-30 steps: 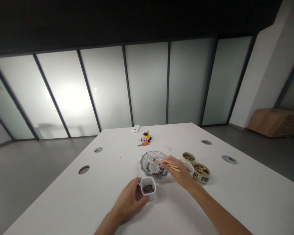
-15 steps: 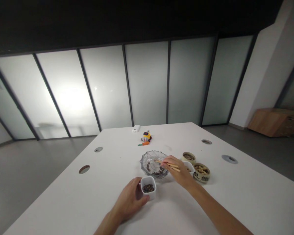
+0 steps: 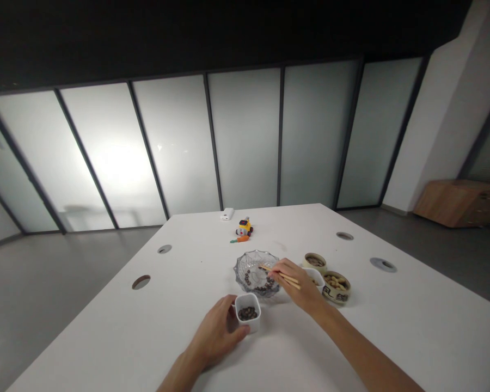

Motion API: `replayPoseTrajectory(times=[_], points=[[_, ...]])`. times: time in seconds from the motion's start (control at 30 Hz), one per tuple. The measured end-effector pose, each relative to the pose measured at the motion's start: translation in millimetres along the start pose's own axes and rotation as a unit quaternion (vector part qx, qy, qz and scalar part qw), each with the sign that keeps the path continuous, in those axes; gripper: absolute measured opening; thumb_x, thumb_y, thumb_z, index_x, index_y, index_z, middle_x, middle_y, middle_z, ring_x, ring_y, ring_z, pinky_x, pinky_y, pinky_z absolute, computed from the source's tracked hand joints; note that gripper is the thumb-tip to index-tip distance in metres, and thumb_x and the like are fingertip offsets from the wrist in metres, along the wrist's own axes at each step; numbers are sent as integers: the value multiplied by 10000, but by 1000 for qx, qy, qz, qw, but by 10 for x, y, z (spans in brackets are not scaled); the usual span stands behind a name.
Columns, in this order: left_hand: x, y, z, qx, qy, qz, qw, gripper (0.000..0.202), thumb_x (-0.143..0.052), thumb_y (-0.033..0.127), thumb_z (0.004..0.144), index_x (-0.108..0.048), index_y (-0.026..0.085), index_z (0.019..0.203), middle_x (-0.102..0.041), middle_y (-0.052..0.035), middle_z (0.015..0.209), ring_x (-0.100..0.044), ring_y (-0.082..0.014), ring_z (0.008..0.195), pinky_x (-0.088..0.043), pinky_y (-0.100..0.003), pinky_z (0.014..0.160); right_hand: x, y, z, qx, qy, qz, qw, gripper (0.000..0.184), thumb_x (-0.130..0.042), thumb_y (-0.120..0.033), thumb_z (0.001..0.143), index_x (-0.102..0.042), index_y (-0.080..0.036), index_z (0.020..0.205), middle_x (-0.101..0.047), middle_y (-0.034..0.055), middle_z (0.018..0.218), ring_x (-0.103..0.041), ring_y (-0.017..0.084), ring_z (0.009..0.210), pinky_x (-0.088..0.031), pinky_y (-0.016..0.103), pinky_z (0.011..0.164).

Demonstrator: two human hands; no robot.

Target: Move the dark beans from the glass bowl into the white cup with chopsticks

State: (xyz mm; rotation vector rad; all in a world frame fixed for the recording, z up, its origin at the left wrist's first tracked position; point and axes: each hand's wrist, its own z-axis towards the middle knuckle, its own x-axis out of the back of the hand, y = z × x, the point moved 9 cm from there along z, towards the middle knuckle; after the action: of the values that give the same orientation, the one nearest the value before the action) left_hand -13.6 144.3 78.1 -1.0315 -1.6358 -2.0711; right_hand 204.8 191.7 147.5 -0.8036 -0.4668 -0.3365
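1. Our L hand (image 3: 218,333) has its grip round the L side of a sq. white cup (image 3: 253,325), thumb on the near side, fingers on the far. Cup's upright on the bench (image 3: 167,305), w/ dark beans (image 3: 247,313) at the bottom.
2. Our R hand (image 3: 296,283) has a narrow grip, holding chopsticks (image 3: 288,280); tips point L, over the glass bowl (image 3: 239,270).
3. Tips are too small for us to tell if there's a bean btwn them.
4. Glass bowl sits just far of the white cup, a bit R. We see loose beans (image 3: 263,287) in it, mostly round the L, near & R parts.
5. R of the bowl, partly behind our R hand: 2nd cup (image 3: 319,273), also white. Beside it, a far pot (image 3: 322,269) w/ dark bits, & a near pot (image 3: 338,297) w/ dark marks on its wall & light-brown nuts (image 3: 336,282) inside.
6. Farther off we've a yellow toy vehicle (image 3: 244,228), a small orange-&-green item (image 3: 242,239) just near of it, & a white box (image 3: 227,214) by the far edge.
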Motion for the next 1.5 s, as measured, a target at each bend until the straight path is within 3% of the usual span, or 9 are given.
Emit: replayPoseTrajectory(times=[0.27,0.93,1.23,1.33,1.5], points=[[-12,-36,5,4,-6,2,1000,371,-710,292,836,-651,202,1190,-725,-66,1118,-621,-256,987,-470,-311,860,43,27,3,-3,7,-20,1000,456,-504,-580,1075,-719,-252,844,-722,55,856,-684,233,778,-585,355,759],[2,-28,-1,9,5,6,1000,342,-704,307,820,-645,194,1137,-707,-64,1073,-608,-245,942,-458,-308,819,-68,1,-21,29,-31,-12,999,368,-528,-479,1095,-749,-255,904,-739,59,912,-714,239,824,-582,360,762],[0,-4,-1,13,0,11,1000,350,-695,310,826,-649,195,1153,-719,-68,1087,-605,-244,939,-452,-304,823,-119,-39,-43,64,-34,-51,996,420,-454,-444,1124,-762,-234,931,-733,75,906,-717,229,798,-581,345,721],[-6,-8,0,9,-2,5,1000,356,-698,306,829,-651,198,1164,-717,-67,1093,-605,-246,951,-453,-304,834,-47,-54,-14,45,-8,-29,999,449,-469,-479,1114,-760,-222,889,-738,82,893,-723,233,798,-592,350,735],[4,-12,0,16,-3,5,1000,372,-721,317,828,-654,200,1175,-713,-62,1090,-608,-247,946,-448,-302,828,353,-234,132,-16,75,43,996,417,-603,-552,1037,-770,-217,854,-759,85,866,-744,249,807,-625,368,763]])
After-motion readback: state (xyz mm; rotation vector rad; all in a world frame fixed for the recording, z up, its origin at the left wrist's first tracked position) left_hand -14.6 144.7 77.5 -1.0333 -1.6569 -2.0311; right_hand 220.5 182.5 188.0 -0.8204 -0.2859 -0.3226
